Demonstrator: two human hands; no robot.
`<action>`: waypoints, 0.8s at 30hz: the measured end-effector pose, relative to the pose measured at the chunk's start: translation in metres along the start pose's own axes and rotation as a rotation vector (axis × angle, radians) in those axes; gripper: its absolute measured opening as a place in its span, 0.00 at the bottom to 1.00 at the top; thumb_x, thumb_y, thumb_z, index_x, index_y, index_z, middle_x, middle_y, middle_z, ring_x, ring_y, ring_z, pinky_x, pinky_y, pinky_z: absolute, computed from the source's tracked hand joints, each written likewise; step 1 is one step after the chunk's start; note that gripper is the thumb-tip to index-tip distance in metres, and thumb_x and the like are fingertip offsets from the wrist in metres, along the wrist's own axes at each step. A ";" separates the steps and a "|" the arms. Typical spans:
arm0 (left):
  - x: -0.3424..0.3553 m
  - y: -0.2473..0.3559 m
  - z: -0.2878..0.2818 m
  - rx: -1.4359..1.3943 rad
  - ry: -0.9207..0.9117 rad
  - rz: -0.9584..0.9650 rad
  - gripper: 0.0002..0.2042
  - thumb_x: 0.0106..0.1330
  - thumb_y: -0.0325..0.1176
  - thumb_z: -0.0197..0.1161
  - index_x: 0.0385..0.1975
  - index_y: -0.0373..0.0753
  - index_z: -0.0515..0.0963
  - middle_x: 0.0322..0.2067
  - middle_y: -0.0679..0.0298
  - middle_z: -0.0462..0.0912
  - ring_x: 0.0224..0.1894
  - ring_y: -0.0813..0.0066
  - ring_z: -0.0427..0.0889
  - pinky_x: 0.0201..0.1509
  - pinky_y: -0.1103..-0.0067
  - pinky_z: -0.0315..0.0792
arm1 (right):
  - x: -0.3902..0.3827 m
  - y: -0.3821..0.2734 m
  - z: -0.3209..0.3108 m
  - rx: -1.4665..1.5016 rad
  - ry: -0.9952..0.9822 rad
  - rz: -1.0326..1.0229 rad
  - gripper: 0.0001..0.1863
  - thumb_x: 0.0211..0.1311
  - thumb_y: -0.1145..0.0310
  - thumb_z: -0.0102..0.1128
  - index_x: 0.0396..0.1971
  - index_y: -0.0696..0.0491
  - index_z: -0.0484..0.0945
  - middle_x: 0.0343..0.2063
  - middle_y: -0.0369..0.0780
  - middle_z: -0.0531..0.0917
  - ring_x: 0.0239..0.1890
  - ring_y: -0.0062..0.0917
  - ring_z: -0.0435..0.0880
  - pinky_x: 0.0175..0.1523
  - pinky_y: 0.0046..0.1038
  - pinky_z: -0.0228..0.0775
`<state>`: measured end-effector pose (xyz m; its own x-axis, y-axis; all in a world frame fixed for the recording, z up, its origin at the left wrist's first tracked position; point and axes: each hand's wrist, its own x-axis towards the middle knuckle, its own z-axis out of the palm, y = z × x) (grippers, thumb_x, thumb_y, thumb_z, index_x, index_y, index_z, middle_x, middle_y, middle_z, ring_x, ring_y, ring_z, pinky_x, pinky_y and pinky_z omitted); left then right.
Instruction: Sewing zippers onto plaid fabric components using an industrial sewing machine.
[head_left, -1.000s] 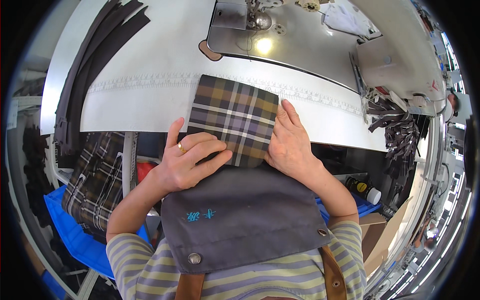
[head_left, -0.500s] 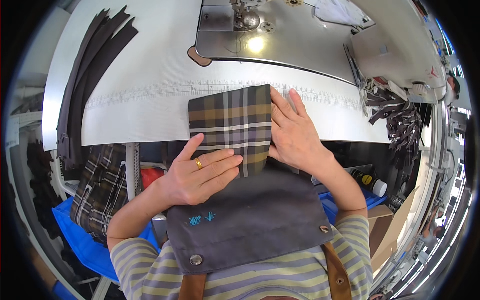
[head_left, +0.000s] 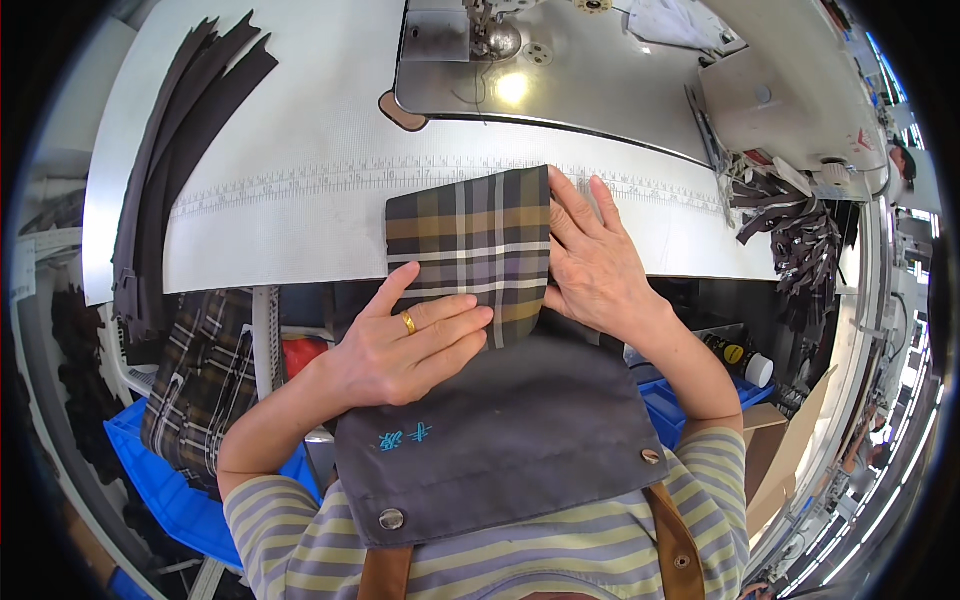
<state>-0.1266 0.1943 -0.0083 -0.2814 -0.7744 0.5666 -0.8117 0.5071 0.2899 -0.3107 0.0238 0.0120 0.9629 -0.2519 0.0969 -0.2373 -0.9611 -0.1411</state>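
Note:
A folded piece of plaid fabric (head_left: pixel 470 235), brown, black, grey and white, lies over the front edge of the table, its near part hanging toward my apron. Flat across its lower left part rest the outstretched fingers of my left hand (head_left: pixel 405 345), which wears a gold ring; the thumb points away from me. My right hand (head_left: pixel 605 275) lies along the fabric's right edge, fingers extended and apart on the tabletop. The right thumb tip is partly hidden at that edge.
A sewing machine (head_left: pixel 490 60) stands beyond the white table (head_left: pixel 270 240) with its printed ruler. Dark fabric strips (head_left: pixel 185 150) lie at left, zipper pieces (head_left: pixel 795 225) hang at right. Below are blue bins (head_left: pixel 175 505), more plaid fabric (head_left: pixel 205 375) and a cardboard box (head_left: pixel 785 460).
The plaid fabric has shifted slightly to the right and away from me, both hands moving along with it. Their finger positions look nearly the same.

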 end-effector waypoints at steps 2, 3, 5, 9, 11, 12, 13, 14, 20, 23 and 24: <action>-0.001 0.000 -0.001 -0.005 0.013 0.001 0.05 0.54 0.28 0.65 0.30 0.42 0.81 0.40 0.68 0.83 0.44 0.76 0.83 0.65 0.57 0.58 | 0.000 0.000 0.001 0.008 0.000 0.012 0.31 0.49 0.56 0.64 0.55 0.50 0.71 0.62 0.39 0.65 0.69 0.36 0.55 0.69 0.47 0.45; -0.001 0.000 -0.001 -0.004 0.012 0.002 0.05 0.54 0.28 0.65 0.30 0.42 0.81 0.40 0.68 0.83 0.44 0.76 0.83 0.65 0.57 0.58 | 0.000 -0.001 0.001 0.016 0.003 0.007 0.31 0.49 0.56 0.64 0.55 0.50 0.71 0.62 0.40 0.65 0.69 0.36 0.55 0.69 0.48 0.45; 0.001 -0.001 -0.001 -0.017 0.035 0.014 0.05 0.53 0.28 0.65 0.30 0.42 0.80 0.39 0.69 0.83 0.44 0.77 0.83 0.65 0.56 0.57 | -0.002 0.000 0.002 0.023 -0.006 0.007 0.31 0.49 0.56 0.64 0.55 0.50 0.71 0.62 0.40 0.65 0.69 0.37 0.54 0.69 0.48 0.46; 0.017 -0.004 -0.015 -0.008 0.003 0.022 0.06 0.53 0.27 0.64 0.31 0.44 0.80 0.39 0.68 0.84 0.44 0.77 0.83 0.66 0.59 0.57 | -0.001 0.007 0.000 0.010 0.023 -0.069 0.32 0.46 0.57 0.68 0.54 0.52 0.71 0.61 0.43 0.65 0.67 0.38 0.58 0.67 0.47 0.51; 0.031 -0.009 -0.034 -0.081 -0.005 -0.098 0.08 0.54 0.25 0.62 0.33 0.45 0.80 0.41 0.67 0.84 0.45 0.76 0.83 0.68 0.63 0.55 | 0.005 0.009 -0.001 0.197 0.169 -0.013 0.34 0.43 0.60 0.70 0.54 0.52 0.71 0.60 0.44 0.66 0.65 0.39 0.62 0.66 0.44 0.54; 0.038 -0.014 -0.049 -0.247 0.034 -0.265 0.11 0.54 0.22 0.60 0.35 0.46 0.80 0.42 0.67 0.84 0.45 0.74 0.82 0.68 0.65 0.54 | 0.010 0.009 -0.001 0.374 0.386 -0.038 0.36 0.41 0.62 0.73 0.54 0.53 0.70 0.59 0.46 0.66 0.62 0.39 0.65 0.64 0.42 0.57; 0.046 -0.015 -0.063 -0.374 0.093 -0.401 0.10 0.56 0.16 0.55 0.34 0.37 0.78 0.36 0.54 0.84 0.43 0.63 0.84 0.68 0.55 0.51 | 0.015 0.005 0.000 0.467 0.553 0.054 0.38 0.39 0.68 0.75 0.56 0.55 0.68 0.55 0.48 0.70 0.56 0.41 0.71 0.61 0.37 0.62; 0.056 -0.024 -0.071 -0.390 0.230 -0.357 0.09 0.58 0.14 0.53 0.34 0.34 0.77 0.35 0.52 0.84 0.42 0.63 0.84 0.67 0.53 0.53 | 0.023 0.000 0.002 0.452 0.514 0.024 0.38 0.39 0.68 0.75 0.56 0.55 0.68 0.55 0.48 0.70 0.56 0.41 0.71 0.61 0.37 0.62; 0.110 -0.098 -0.099 -0.334 0.765 -0.354 0.05 0.61 0.24 0.63 0.36 0.35 0.81 0.30 0.70 0.84 0.33 0.88 0.77 0.39 0.88 0.70 | 0.059 -0.033 0.003 1.213 0.299 0.390 0.24 0.53 0.74 0.67 0.50 0.57 0.71 0.29 0.38 0.78 0.32 0.21 0.76 0.40 0.22 0.68; 0.119 -0.130 -0.099 -0.408 0.861 -0.481 0.06 0.63 0.24 0.61 0.38 0.33 0.80 0.32 0.68 0.83 0.35 0.86 0.78 0.42 0.88 0.70 | 0.054 -0.031 -0.015 0.894 0.562 0.401 0.14 0.51 0.77 0.65 0.39 0.55 0.76 0.20 0.33 0.72 0.24 0.18 0.70 0.33 0.22 0.63; 0.122 -0.138 -0.094 -0.345 0.884 -0.448 0.05 0.62 0.26 0.62 0.36 0.35 0.81 0.29 0.70 0.83 0.33 0.88 0.76 0.40 0.88 0.70 | 0.052 -0.034 -0.019 0.892 0.572 0.380 0.14 0.51 0.77 0.65 0.39 0.55 0.76 0.20 0.33 0.72 0.24 0.18 0.70 0.33 0.22 0.63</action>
<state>-0.0008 0.0654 0.0932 0.5957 -0.4362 0.6745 -0.5201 0.4304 0.7377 -0.2552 0.0413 0.0411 0.5928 -0.7464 0.3025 -0.1053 -0.4442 -0.8897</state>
